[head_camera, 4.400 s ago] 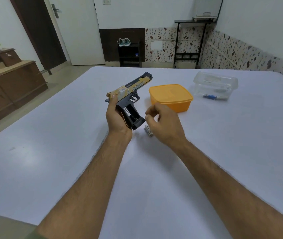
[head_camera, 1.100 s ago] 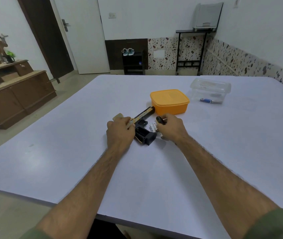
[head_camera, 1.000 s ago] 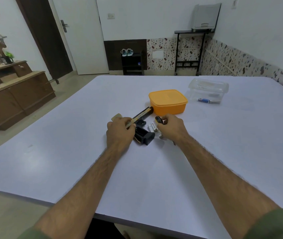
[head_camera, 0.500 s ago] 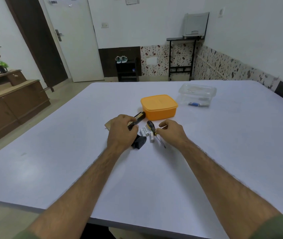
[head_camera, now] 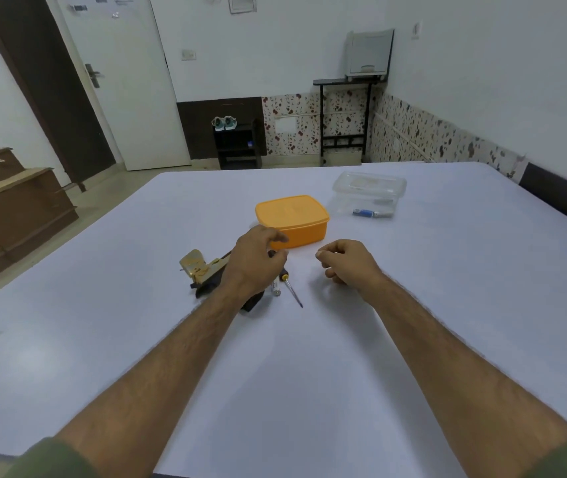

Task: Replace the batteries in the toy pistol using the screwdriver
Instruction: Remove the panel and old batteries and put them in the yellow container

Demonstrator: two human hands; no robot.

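The room is evenly and fairly dimly lit, with a cool bluish cast over the white table. A soft sheen lies on the table's left side (a pale blotch, not a hard glare). Shadows are faint and diffuse: a weak one falls under each forearm and beside the orange box. The wide lens bends the door and walls outward at the edges. Detail is soft overall, and the sleeves at the bottom corners are blurred.

Left hand forward, fingers loosely spread and curved downward — nothing gripped. Right hand beside it, loosely curled, empty. Both forearms bare, extended.
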